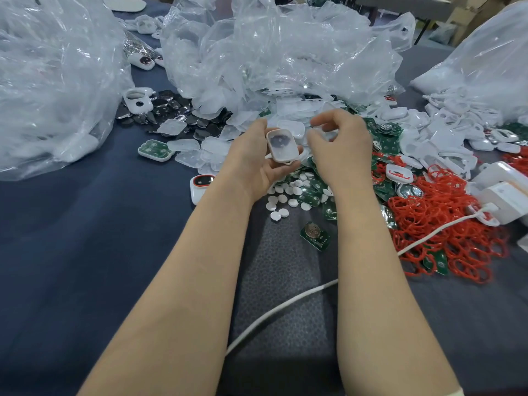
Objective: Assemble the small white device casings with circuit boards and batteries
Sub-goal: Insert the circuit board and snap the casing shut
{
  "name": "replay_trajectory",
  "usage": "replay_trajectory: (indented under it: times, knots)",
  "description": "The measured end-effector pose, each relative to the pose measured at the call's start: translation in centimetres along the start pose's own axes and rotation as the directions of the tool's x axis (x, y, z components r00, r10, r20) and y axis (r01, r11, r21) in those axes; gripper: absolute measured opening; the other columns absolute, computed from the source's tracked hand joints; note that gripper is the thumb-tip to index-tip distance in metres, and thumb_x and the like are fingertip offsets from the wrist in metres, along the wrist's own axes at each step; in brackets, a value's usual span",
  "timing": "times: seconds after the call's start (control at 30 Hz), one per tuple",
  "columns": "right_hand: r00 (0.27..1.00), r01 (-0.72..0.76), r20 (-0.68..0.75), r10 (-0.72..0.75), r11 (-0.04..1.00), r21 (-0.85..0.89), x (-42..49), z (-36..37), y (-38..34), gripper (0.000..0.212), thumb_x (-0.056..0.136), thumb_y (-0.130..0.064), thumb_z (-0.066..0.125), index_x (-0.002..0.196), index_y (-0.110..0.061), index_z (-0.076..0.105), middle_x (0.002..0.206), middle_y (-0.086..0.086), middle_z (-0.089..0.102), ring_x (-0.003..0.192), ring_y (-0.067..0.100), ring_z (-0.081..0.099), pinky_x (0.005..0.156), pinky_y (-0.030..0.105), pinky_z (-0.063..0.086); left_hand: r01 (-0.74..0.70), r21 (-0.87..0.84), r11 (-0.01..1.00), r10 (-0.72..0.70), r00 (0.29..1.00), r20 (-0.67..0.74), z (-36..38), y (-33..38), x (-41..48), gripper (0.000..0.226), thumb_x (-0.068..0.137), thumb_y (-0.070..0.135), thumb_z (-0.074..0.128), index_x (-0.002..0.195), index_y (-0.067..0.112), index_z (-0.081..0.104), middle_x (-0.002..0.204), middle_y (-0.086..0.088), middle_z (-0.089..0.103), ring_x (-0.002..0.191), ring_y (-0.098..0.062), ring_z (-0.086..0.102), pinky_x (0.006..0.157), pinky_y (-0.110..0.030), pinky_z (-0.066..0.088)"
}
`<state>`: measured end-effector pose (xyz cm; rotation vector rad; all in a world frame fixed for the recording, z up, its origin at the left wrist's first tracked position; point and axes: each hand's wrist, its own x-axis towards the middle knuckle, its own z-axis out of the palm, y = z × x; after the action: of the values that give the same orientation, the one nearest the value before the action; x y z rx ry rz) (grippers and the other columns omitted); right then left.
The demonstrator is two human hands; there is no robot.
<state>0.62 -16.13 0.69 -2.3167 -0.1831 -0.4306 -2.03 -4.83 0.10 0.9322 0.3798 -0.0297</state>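
I judge the casing [280, 144] light, rigid and slick: left hand [255, 164] grips its edges, fingers curled; right hand [343, 150] pinches a flimsy clear insert [321, 129].

rings [445, 224] right of discs [288, 192], bags [271, 52] behind
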Motion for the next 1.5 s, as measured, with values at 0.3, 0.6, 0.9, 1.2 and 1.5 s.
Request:
replay_trajectory:
  times: [0.3,0.6,0.9,1.2,1.5]
  knots:
    - [0.986,0.121,0.122,-0.114,0.991,-0.053,-0.2,1.0,-0.3,0.004,0.09,-0.023,0.061,0.094,-0.022,0.061,0.111,0.006,0.045,0.098,0.014,0.042,0.073,0.019,0.026,0.02,0.063,0.998,-0.021,1.0,0.023,0.3,-0.2,-0.3,0.029,0.103,0.034,0.035,0.102,0.009,0.051,0.09,-0.012,0.061,0.063,-0.022,0.062,0.055,-0.033,0.059]
    - [0.979,0.121,0.176,-0.105,0.989,-0.08,0.0,1.4,-0.4,0.011,0.096,-0.019,0.051,0.102,-0.011,0.055,0.12,0.011,0.044,0.109,0.026,0.046,0.092,0.031,0.035,0.01,0.109,0.994,-0.013,1.0,0.024,0.5,-0.3,-0.4,0.028,0.103,0.033,0.036,0.104,0.009,0.052,0.086,-0.007,0.059,0.063,-0.019,0.059,0.061,-0.033,0.057]
    - [0.982,-0.152,0.012,0.19,0.742,0.652,0.2,-0.1,-0.3,0.018,0.092,0.002,0.051,0.102,-0.013,0.048,0.083,0.002,0.056,0.06,0.004,0.06,0.068,0.021,0.055,0.014,0.061,0.998,-0.015,1.0,0.022,0.3,-0.2,-0.3,0.029,0.103,0.035,0.038,0.101,0.009,0.051,0.086,-0.01,0.062,0.084,-0.029,0.066,0.073,-0.037,0.056]
    - [0.937,-0.334,0.23,0.263,0.48,0.811,0.4,-0.4,0.3,0.021,0.09,0.002,0.057,0.083,-0.016,0.066,0.092,0.006,0.063,0.078,0.018,0.062,0.064,0.022,0.055,0.017,0.048,0.999,-0.018,1.0,0.021,0.3,-0.2,-0.3,0.028,0.103,0.034,0.038,0.105,0.009,0.049,0.092,-0.011,0.061,0.089,-0.031,0.066,0.073,-0.038,0.057]
    - [0.954,-0.301,0.225,0.2,0.61,0.733,0.5,-0.2,0.5,0.04,0.084,0.014,0.049,0.095,-0.023,0.058,0.103,0.013,0.056,0.092,0.028,0.068,0.07,0.027,0.058,0.017,0.038,0.999,-0.017,1.0,0.022,0.2,-0.2,-0.2,0.029,0.103,0.034,0.037,0.099,0.009,0.05,0.089,-0.011,0.061,0.088,-0.031,0.065,0.071,-0.037,0.057]
